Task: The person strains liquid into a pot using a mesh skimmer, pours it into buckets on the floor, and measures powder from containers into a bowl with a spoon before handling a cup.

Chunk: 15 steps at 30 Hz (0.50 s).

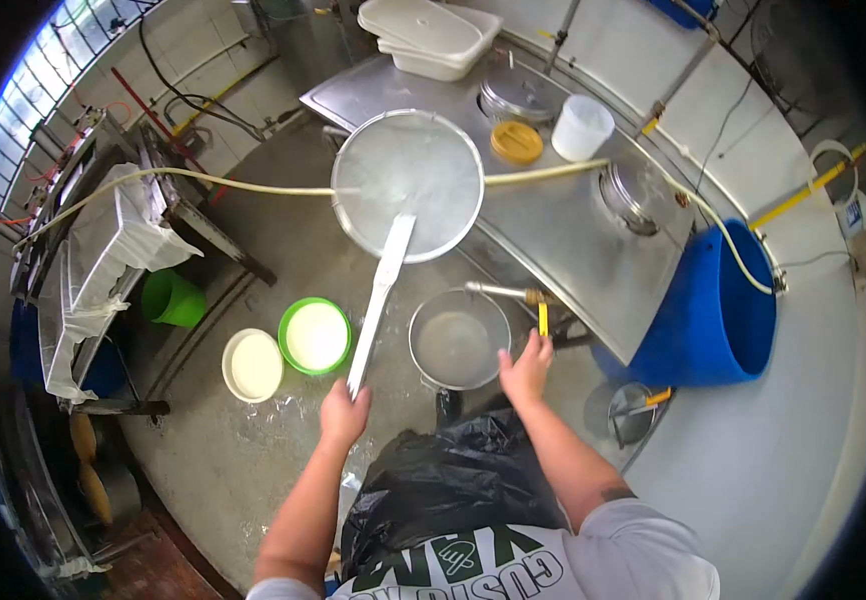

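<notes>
A long white handle [383, 290] is gripped by my left hand [345, 412]; its far end lies over a large round pan [408, 180] with a pale, hazy surface. My right hand [527, 370] holds a small yellow handle [543, 320], fingers closed on it, near a metal piece [508, 292] with a brownish end. Between my hands, a round metal pot [460, 338] stands low, with cloudy contents. Left of the white handle are a green bucket [315, 336] and a cream bucket [253, 366], both with white contents.
A steel table [593, 235] at the right bears lids, a white tub [582, 128] and white trays [433, 40]. A blue barrel [698, 310] stands at far right. A pale hose [243, 184] crosses ahead. Another green bucket [173, 299] lies by the left bench.
</notes>
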Available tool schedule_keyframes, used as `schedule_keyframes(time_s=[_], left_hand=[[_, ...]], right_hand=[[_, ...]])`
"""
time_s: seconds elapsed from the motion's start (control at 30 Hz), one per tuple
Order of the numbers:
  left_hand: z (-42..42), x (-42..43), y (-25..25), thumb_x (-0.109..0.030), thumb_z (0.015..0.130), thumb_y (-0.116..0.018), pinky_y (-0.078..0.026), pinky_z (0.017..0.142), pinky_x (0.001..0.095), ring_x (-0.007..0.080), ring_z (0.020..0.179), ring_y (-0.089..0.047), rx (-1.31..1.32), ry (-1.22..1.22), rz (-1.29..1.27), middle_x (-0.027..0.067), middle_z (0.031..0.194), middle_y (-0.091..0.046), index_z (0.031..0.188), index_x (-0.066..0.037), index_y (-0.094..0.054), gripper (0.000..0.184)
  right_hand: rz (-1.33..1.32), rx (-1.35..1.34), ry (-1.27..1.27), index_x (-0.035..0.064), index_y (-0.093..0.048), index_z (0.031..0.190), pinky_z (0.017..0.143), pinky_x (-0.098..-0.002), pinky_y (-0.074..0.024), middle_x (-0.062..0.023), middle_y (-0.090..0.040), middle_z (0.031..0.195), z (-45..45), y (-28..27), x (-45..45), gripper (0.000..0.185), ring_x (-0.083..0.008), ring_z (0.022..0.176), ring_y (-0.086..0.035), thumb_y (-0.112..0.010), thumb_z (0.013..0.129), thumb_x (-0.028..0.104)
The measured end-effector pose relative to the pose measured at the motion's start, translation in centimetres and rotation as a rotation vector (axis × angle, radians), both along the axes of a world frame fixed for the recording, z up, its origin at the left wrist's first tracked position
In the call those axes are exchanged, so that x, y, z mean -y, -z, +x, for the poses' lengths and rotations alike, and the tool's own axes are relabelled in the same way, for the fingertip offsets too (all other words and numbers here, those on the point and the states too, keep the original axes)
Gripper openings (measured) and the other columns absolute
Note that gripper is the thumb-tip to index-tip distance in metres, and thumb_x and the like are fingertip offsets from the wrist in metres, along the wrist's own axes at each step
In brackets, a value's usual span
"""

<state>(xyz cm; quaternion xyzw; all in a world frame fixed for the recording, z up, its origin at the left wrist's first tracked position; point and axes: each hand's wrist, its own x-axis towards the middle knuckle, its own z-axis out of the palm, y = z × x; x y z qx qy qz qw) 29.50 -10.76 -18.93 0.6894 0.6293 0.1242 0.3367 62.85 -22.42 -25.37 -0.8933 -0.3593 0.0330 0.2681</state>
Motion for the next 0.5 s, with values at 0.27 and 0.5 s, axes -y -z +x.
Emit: schedule_keyframes(time_s=[0.27,0.5], left_hand=[[-15.8,15.5,2.9,-0.036,0.089,-0.069,-0.056,0.082,0.0544,0.0458,0.091,-0.071,-0.513,-0.017,-0.337,0.0269,0.090,-0.072,0.097,-0.001,-0.065,0.036],[-6.8,11.2,15.5,-0.040,0.091,-0.066,-0.056,0.088,0.0525,0.0433,0.098,-0.071,-0.470,0.142,-0.460,0.0247,0.102,-0.073,0.106,-0.001,-0.065,0.041]], right_hand=[[-0.032,-0.171,0.145,-0.0083,-0.045,0.139,0.098,-0.0540,-0.0490,-0.0354,-0.061,0.124,5.0,3.1,-1.7,0.057,-0.0521,0.114,-0.059,-0.065,0.096,0.023],[-0.222,-0.024,0.056,-0.0031,-0.054,0.118,0.088,-0.0567,-0.0508,-0.0328,-0.066,0.108,8.5,3.4,-3.0,0.037,-0.0518,0.103,-0.063,-0.062,0.099,0.028]])
